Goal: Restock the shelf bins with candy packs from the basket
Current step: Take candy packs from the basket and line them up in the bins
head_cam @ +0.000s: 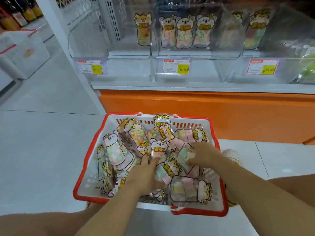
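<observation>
Hands in basket (122, 113): left hand (147, 170) flat on candy packs (114, 150), right hand (205, 155) grips one; tags (176, 66) read 16.80.

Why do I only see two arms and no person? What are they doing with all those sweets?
The camera sits on the person's head, looking down, so you see only their arms. Both hands reach into the red-and-white basket on the floor, full of candy packs. The right hand curls its fingers round a pastel pack. The left hand lies among the packs; I cannot tell if it grips one. Above stand the clear shelf bins, with few packs inside.
</observation>
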{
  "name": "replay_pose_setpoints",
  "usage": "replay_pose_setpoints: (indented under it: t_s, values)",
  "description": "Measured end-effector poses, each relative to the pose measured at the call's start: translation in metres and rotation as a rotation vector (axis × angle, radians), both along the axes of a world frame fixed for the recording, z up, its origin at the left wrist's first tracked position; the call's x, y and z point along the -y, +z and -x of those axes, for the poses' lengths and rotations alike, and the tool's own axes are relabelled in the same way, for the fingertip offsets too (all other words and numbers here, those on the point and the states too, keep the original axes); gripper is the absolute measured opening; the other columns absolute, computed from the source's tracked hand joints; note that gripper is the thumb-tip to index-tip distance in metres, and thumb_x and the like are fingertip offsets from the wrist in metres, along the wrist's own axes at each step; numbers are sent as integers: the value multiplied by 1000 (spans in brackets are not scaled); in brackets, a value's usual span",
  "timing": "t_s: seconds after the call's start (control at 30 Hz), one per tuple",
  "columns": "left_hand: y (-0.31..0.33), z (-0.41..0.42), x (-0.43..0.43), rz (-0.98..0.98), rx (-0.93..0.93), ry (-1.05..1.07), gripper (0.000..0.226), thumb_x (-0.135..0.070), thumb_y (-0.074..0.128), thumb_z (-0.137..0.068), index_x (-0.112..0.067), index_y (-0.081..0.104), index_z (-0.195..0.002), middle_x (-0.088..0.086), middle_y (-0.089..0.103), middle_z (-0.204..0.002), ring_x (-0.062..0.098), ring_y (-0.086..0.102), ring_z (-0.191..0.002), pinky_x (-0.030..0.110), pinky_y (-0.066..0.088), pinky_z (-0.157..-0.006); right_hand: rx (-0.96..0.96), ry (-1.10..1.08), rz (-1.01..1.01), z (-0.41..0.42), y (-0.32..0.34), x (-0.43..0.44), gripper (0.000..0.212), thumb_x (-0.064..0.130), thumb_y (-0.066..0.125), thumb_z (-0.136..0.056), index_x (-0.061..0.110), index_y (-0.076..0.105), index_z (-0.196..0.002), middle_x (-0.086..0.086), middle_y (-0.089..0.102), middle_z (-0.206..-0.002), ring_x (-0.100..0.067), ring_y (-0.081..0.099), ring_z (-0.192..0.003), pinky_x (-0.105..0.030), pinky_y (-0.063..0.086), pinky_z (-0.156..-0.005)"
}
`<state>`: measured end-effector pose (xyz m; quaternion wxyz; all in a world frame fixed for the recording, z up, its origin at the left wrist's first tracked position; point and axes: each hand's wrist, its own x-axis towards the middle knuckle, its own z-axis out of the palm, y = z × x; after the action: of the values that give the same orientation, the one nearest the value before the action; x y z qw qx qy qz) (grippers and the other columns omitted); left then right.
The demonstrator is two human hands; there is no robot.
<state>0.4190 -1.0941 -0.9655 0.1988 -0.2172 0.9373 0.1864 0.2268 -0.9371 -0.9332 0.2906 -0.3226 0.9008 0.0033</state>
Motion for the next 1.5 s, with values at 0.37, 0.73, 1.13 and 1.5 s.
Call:
replay_pose_setpoints:
  t_s: [0.37, 0.73, 1.13, 1.5]
  values:
    - [18, 12, 1, -561, -84, 342, 35, -48, 78, -81, -24, 53, -87, -2, 53, -93, 16, 56, -87, 32, 46, -75, 276, -733, 881, 6, 75, 7, 26, 23, 73, -86, 5, 63, -101, -10, 69, -87, -20, 61, -66, -41, 54, -66]
    - [85, 30, 5, -1203, -504, 977, 43, -18, 64, -98, -9, 50, -138, 7, 67, -122, 30, 72, -102, 41, 56, -90, 559, -844, 1257, -20, 107, -14, 44, 5, 73, -85, 23, 51, -118, -11, 64, -108, -22, 73, -87, -41, 61, -77]
    - [132, 55, -27, -1618, -680, 1015, 44, -36, 46, -105, -2, 69, -121, 23, 70, -119, 42, 63, -118, 61, 34, -114, -459, 139, 990, -53, 92, -13, 71, -15, 71, -49, 21, 67, -110, 7, 62, -117, -13, 49, -109, -27, 46, -87]
    - [183, 83, -52, -1576, -660, 551, 49, -14, 70, -77, -12, 60, -125, 15, 74, -111, 31, 73, -96, 40, 62, -74, -72, 196, 719, -15, 172, -34, 84, 15, 71, -83, 28, 28, -154, 7, 14, -161, -8, 3, -150, -23, 14, -119]
